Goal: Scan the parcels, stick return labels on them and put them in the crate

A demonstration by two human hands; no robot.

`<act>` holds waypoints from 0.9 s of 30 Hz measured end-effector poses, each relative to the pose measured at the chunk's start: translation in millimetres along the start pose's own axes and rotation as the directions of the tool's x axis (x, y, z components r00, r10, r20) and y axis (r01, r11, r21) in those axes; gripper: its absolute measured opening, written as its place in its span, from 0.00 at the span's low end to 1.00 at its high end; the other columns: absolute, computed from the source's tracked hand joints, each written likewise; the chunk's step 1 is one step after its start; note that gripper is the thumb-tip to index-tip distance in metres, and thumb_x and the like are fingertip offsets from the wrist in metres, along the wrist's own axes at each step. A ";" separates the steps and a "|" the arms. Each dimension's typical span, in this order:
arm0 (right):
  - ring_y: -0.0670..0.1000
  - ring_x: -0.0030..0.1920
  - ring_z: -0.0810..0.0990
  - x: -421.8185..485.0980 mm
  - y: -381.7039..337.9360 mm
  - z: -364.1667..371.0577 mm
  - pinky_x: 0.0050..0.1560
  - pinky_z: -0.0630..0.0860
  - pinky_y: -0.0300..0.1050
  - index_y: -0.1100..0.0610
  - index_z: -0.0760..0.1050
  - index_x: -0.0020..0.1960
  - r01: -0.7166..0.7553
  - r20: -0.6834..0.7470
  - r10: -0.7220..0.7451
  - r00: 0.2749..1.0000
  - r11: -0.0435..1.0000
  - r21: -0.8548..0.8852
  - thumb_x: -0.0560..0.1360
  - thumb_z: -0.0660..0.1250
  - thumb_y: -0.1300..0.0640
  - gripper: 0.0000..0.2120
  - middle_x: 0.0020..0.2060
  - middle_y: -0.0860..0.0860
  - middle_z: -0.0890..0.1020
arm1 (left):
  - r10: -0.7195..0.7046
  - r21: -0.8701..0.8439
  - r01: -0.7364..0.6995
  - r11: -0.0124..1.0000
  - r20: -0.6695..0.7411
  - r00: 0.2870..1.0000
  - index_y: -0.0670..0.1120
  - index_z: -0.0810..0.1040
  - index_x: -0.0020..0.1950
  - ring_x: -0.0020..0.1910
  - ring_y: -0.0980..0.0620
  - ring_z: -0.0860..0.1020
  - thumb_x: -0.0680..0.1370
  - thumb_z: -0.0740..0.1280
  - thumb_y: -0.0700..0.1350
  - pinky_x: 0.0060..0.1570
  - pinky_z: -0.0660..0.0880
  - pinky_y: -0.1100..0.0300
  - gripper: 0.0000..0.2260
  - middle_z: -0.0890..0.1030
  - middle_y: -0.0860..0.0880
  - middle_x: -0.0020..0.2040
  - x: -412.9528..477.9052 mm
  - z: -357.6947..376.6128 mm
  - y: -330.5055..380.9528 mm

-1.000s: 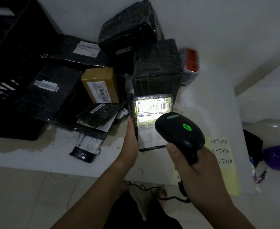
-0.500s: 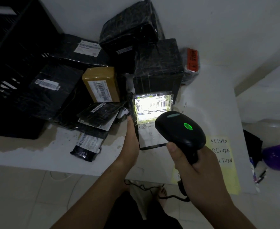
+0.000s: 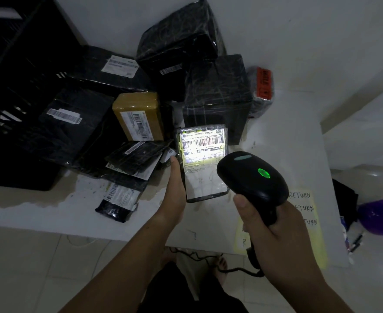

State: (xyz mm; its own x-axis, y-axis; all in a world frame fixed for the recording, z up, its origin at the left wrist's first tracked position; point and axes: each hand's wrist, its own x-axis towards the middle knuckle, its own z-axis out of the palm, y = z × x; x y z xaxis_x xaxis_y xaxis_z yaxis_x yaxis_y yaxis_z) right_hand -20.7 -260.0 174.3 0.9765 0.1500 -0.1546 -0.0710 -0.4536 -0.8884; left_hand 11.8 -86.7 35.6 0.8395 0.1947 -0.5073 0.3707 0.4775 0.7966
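The likeliest slip from here is a bad read. The scanner (image 3: 251, 175) throws a hard white glare across the shiny wrap of the parcel (image 3: 205, 184), right over its barcode, and other barcodes lie close on the left, on the brown parcel (image 3: 138, 116) and the flat black packets (image 3: 134, 159), so a small swing of my wrist could pick up the wrong one. A green lamp glows on the scanner's back; I can't tell whether that means the read has gone through. The parcel could also slide. My left hand (image 3: 174, 188) holds it by its left edge with the thumb laid straight along that edge, my other fingers hidden behind it, and the wrap looks slick. My right hand (image 3: 271, 229) is wrapped firmly round the scanner's handle, and its cable (image 3: 231, 268) trails down past the counter's (image 3: 287, 143) front edge, where I judge it could snag. The parcel sits over the middle of the counter, near the front edge, tilted up towards me, with the scanner's head just beside its lower right corner. The sheet of return labels (image 3: 308, 213) lies partly under my right hand at the front edge, and the crate (image 3: 16, 86) stands well apart at the left end.
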 end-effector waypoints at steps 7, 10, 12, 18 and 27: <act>0.42 0.34 0.80 2.7 -2.5 -1.0 0.34 0.71 0.28 0.37 0.75 0.34 0.007 0.021 -0.008 1.000 1.000 0.014 0.66 0.60 0.28 0.15 0.32 0.44 0.80 | -0.010 -0.024 0.009 1.000 -0.035 0.999 0.58 0.75 0.70 0.64 0.52 0.80 0.80 0.45 0.68 0.71 0.70 0.43 0.29 0.83 0.55 0.62 8.6 -2.1 -2.8; 0.42 0.32 0.79 2.1 -3.1 -0.8 0.33 0.71 0.28 0.37 0.75 0.34 0.009 0.031 -0.009 0.999 1.000 0.023 0.67 0.60 0.28 0.15 0.32 0.45 0.80 | -0.012 -0.027 0.011 1.000 -0.036 0.999 0.58 0.74 0.71 0.65 0.52 0.79 0.80 0.45 0.69 0.72 0.69 0.43 0.30 0.82 0.54 0.64 12.4 -3.8 -3.3; 0.43 0.32 0.79 1.5 -1.4 -1.3 0.32 0.71 0.28 0.38 0.74 0.33 0.013 0.034 -0.013 0.999 1.000 0.018 0.67 0.60 0.29 0.15 0.30 0.45 0.79 | -0.011 -0.015 0.011 1.000 -0.024 1.000 0.56 0.72 0.74 0.66 0.51 0.78 0.80 0.45 0.70 0.72 0.69 0.44 0.32 0.81 0.54 0.66 14.5 -5.2 -4.1; 0.44 0.32 0.79 -0.8 0.8 -2.9 0.31 0.70 0.30 0.37 0.74 0.34 0.028 0.034 -0.028 0.999 1.000 0.000 0.67 0.61 0.29 0.14 0.29 0.45 0.78 | -0.029 -0.002 0.029 1.000 -0.070 0.997 0.56 0.72 0.75 0.73 0.47 0.72 0.73 0.53 0.78 0.75 0.63 0.40 0.39 0.75 0.51 0.73 15.8 -7.3 -6.0; 0.44 0.33 0.80 -0.9 1.9 -4.1 0.32 0.71 0.30 0.40 0.75 0.32 0.042 0.006 -0.042 0.999 0.999 -0.008 0.68 0.61 0.30 0.16 0.30 0.45 0.80 | -0.010 0.008 0.010 1.000 -0.037 0.999 0.57 0.73 0.74 0.71 0.50 0.75 0.76 0.49 0.76 0.75 0.63 0.41 0.36 0.78 0.53 0.70 11.3 -4.3 -2.5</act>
State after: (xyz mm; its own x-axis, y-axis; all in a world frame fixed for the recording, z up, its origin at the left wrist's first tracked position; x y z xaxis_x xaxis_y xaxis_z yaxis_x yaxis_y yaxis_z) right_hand -20.9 -264.6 174.5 0.9774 0.1745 -0.1195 -0.0278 -0.4543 -0.8904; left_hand 18.6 -82.0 26.4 0.8205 0.2217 -0.5269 0.3822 0.4726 0.7941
